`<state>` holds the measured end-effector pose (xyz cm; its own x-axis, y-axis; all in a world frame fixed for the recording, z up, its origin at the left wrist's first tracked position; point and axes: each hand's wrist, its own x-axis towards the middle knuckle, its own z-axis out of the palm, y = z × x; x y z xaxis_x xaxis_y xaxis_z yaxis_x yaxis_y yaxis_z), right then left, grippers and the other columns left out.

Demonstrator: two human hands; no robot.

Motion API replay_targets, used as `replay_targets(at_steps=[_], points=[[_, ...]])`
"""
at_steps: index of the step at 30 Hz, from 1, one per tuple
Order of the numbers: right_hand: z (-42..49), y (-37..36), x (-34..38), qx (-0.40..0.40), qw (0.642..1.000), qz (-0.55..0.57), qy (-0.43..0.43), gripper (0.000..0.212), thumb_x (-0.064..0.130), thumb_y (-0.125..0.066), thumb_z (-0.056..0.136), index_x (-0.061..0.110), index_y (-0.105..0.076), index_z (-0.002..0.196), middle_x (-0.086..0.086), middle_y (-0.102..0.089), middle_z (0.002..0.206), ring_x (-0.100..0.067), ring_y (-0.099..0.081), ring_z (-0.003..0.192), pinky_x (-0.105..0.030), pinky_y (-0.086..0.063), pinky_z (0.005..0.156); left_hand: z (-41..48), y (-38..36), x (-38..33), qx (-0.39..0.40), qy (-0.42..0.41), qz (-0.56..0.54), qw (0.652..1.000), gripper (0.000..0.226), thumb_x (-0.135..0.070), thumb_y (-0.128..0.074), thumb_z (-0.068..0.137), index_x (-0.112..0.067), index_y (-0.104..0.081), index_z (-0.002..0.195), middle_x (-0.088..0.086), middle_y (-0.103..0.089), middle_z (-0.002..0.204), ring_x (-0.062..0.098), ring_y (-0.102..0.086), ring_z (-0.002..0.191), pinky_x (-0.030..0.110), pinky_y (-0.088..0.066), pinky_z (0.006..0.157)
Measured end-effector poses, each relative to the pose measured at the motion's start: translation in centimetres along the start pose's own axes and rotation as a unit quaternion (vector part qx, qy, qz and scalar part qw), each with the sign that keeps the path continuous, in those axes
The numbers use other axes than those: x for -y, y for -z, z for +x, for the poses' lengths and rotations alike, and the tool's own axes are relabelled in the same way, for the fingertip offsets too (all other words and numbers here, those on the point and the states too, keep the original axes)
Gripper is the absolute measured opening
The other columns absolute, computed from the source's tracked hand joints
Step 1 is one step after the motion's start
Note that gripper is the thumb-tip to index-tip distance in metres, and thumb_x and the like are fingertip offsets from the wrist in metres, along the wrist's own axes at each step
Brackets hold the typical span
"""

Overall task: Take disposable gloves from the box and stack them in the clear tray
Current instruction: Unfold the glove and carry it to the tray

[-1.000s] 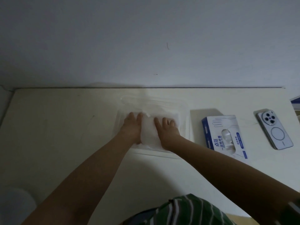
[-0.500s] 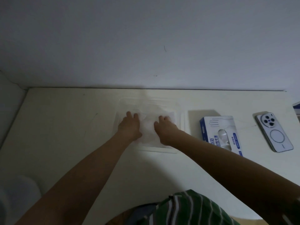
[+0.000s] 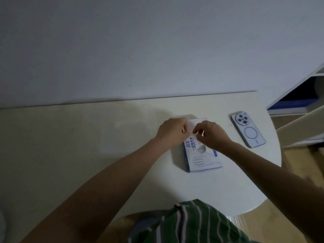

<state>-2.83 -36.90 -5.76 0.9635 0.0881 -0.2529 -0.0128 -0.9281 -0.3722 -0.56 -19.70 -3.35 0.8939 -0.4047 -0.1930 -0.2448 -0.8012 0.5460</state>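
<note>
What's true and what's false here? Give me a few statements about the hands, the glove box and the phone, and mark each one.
1. The left hand and the right hand are both over the glove box. True.
2. The phone lies screen up. False: its back faces up, with the camera ring showing.
3. The phone lies to the right of the glove box, apart from it. True.
4. The glove box stands on end. False: it lies flat on the table, printed face up.
</note>
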Motion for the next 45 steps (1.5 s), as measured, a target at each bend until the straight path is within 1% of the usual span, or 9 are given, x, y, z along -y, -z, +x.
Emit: replay_targets(at_steps=[6, 12, 21, 26, 33, 36, 38, 43, 45], points=[[-1.7, -3.1, -3.6, 0.016, 0.999, -0.044, 0.005, 0.041, 0.031, -0.059, 0.092, 0.030, -0.055, 0.132, -0.002, -0.049, 0.104, -0.023, -0.057, 0.082, -0.031, -0.047, 0.070, 0.8, -6.0, -1.2, 0.137, 0.067, 0.011, 0.988, 0.039, -0.035, -0.067, 0.086, -0.015, -0.050, 0.115, 0.006, -0.062, 0.109, 0.027, -0.061, 0.099, 0.038, -0.050, 0.086], [-1.4, -4.0, -3.4, -0.025, 0.993, -0.105, 0.041, 0.022, 0.028, -0.062, 0.090, 0.018, -0.065, 0.110, -0.001, -0.045, 0.089, -0.022, -0.055, 0.071, -0.028, -0.039, 0.060, 1.2, -7.5, -1.4, 0.135, 0.118, 0.018, 0.984, 0.060, -0.034, -0.075, 0.078, -0.010, -0.041, 0.122, 0.009, -0.060, 0.113, 0.030, -0.060, 0.102, 0.038, -0.049, 0.085], [-1.5, -0.5, -5.3, -0.059, 0.979, 0.170, 0.094, 0.007, 0.017, -0.073, 0.084, 0.011, -0.071, 0.088, 0.000, -0.059, 0.097, -0.011, -0.057, 0.083, -0.018, -0.046, 0.075, 1.7, -7.7, -1.6, 0.146, 0.133, 0.031, 0.980, 0.062, -0.037, -0.077, 0.077, -0.012, -0.041, 0.120, 0.006, -0.058, 0.114, 0.024, -0.058, 0.100, 0.035, -0.046, 0.079], [-3.4, 0.0, -6.4, -0.033, 0.940, 0.327, 0.092, 0.005, 0.013, -0.059, 0.095, 0.013, -0.063, 0.090, 0.004, -0.066, 0.090, -0.008, -0.062, 0.081, -0.018, -0.050, 0.074, 1.8, -7.7, -1.5, 0.151, 0.132, 0.048, 0.979, 0.062, -0.038, -0.077, 0.076, -0.012, -0.042, 0.120, 0.005, -0.059, 0.112, 0.023, -0.059, 0.098, 0.036, -0.049, 0.079], [-2.9, 2.7, -4.8, -0.121, 0.866, 0.481, 0.055, 0.010, 0.019, -0.061, 0.095, 0.016, -0.056, 0.087, 0.003, -0.060, 0.075, -0.009, -0.056, 0.068, -0.021, -0.048, 0.066, 2.2, -8.0, -1.7, 0.153, 0.136, 0.053, 0.977, 0.066, -0.039, -0.074, 0.077, -0.011, -0.042, 0.127, 0.007, -0.059, 0.115, 0.028, -0.060, 0.104, 0.039, -0.051, 0.089], [-2.9, 2.8, -5.1, -0.108, 0.882, 0.457, 0.035, 0.014, 0.022, -0.067, 0.092, 0.017, -0.056, 0.085, 0.006, -0.059, 0.072, -0.009, -0.056, 0.064, -0.021, -0.048, 0.065, 2.0, -7.2, -1.1, 0.108, 0.138, -0.068, 0.982, 0.022, -0.025, -0.063, 0.088, -0.010, -0.057, 0.103, 0.007, -0.064, 0.097, 0.027, -0.062, 0.091, 0.029, -0.046, 0.075], [-3.2, 2.5, -5.7, -0.092, 0.877, 0.472, 0.014, 0.015, 0.021, -0.068, 0.091, 0.015, -0.055, 0.083, 0.004, -0.058, 0.070, -0.008, -0.055, 0.062, -0.022, -0.047, 0.064, 1.8, -6.2, -0.9, 0.029, 0.179, -0.191, 0.965, 0.013, -0.016, -0.051, 0.092, -0.005, -0.058, 0.095, 0.013, -0.062, 0.090, 0.025, -0.056, 0.077, 0.030, -0.040, 0.067], [-3.7, 2.1, -6.5, -0.019, 0.876, 0.482, 0.026, 0.013, 0.013, -0.066, 0.091, 0.012, -0.056, 0.084, 0.002, -0.059, 0.071, -0.008, -0.053, 0.063, -0.017, -0.045, 0.061, 1.8, -3.3, -2.3, 0.017, 0.254, -0.532, 0.808, 0.056, -0.041, -0.028, 0.096, -0.001, -0.066, 0.101, 0.012, -0.067, 0.090, 0.023, -0.057, 0.073, 0.029, -0.043, 0.063], [-3.6, 2.2, -6.3, -0.013, 0.883, 0.467, 0.033, 0.012, 0.011, -0.066, 0.090, 0.011, -0.056, 0.084, 0.003, -0.059, 0.071, -0.010, -0.053, 0.065, -0.018, -0.046, 0.062, 2.3, -2.5, -2.3, 0.052, 0.240, -0.550, 0.798, 0.068, -0.061, -0.035, 0.092, -0.004, -0.070, 0.106, 0.010, -0.069, 0.090, 0.020, -0.062, 0.077, 0.030, -0.047, 0.071]])
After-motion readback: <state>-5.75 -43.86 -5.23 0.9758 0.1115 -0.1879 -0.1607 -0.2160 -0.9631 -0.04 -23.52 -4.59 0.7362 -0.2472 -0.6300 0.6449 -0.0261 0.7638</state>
